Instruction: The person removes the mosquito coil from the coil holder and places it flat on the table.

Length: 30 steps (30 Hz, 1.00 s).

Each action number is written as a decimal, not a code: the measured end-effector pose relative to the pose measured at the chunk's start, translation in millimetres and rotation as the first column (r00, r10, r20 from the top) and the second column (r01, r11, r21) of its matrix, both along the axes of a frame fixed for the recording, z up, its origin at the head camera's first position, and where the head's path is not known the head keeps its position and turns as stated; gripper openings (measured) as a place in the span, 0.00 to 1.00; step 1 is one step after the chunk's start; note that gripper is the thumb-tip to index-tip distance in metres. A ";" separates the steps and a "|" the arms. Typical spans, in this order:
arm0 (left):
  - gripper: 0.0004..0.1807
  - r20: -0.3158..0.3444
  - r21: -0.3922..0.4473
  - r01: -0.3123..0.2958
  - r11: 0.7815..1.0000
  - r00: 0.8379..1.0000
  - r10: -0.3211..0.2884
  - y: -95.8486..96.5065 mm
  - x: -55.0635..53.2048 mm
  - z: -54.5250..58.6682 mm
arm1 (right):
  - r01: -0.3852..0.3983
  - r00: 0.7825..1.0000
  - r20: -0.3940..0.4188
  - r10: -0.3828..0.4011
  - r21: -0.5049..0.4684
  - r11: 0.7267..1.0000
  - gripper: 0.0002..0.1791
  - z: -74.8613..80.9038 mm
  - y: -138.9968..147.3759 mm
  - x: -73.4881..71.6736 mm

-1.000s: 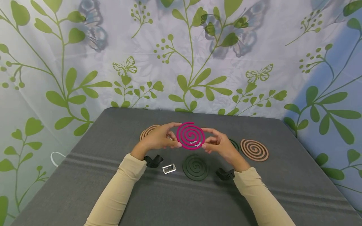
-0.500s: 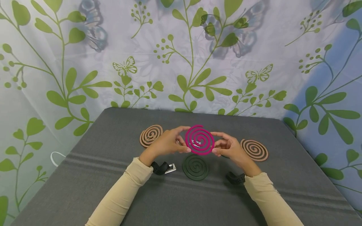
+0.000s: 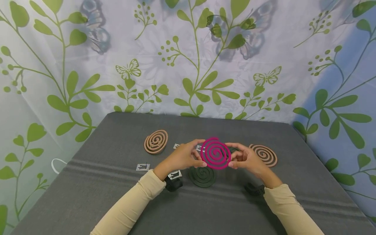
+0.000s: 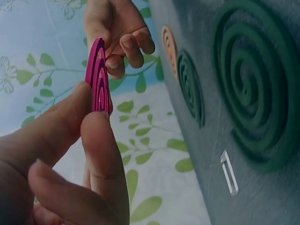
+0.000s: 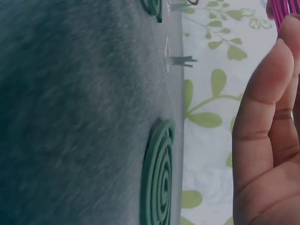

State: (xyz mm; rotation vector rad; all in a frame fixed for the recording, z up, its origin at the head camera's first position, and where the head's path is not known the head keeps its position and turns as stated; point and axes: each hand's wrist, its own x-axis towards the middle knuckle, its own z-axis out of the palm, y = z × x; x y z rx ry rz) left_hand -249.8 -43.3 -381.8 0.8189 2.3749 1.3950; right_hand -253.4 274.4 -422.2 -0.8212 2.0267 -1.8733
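A pink mosquito coil [image 3: 216,152] is held up above the table, its spiral face toward the head camera. My left hand [image 3: 187,156] pinches its left edge between thumb and fingers, and my right hand [image 3: 248,158] pinches the right edge. In the left wrist view the pink coil [image 4: 97,77] shows nearly edge-on. Only a corner of it appears at the top right of the right wrist view. Below the hands a dark green coil [image 3: 202,178] lies flat on the table, partly covered in the head view. Another green coil [image 3: 234,150] is mostly hidden behind my right hand.
Tan coils lie at the left [image 3: 156,142] and the right [image 3: 264,155]. Small metal coil stands lie on the grey table [image 3: 205,212]: one at the left [image 3: 143,167], one by my left wrist [image 3: 175,174], others behind the hands. A patterned curtain [image 3: 164,75] hangs behind.
Both hands have moved to the right and slightly nearer with the pink mosquito coil between them. The left tan coil and a metal stand at the left have come into full view.
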 end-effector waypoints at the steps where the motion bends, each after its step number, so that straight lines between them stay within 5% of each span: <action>1: 0.47 0.004 -0.004 0.002 1.000 1.000 -0.002 1.1 0.6 -1.0 | -0.014 1.000 -0.001 0.014 -0.001 1.000 0.37 -0.6 1.7 0.6; 30: 0.46 0.024 -0.087 0.012 0.996 1.000 -0.010 40.6 13.8 -28.6 | -0.112 0.992 0.063 0.107 0.089 0.990 0.38 -16.0 44.6 7.4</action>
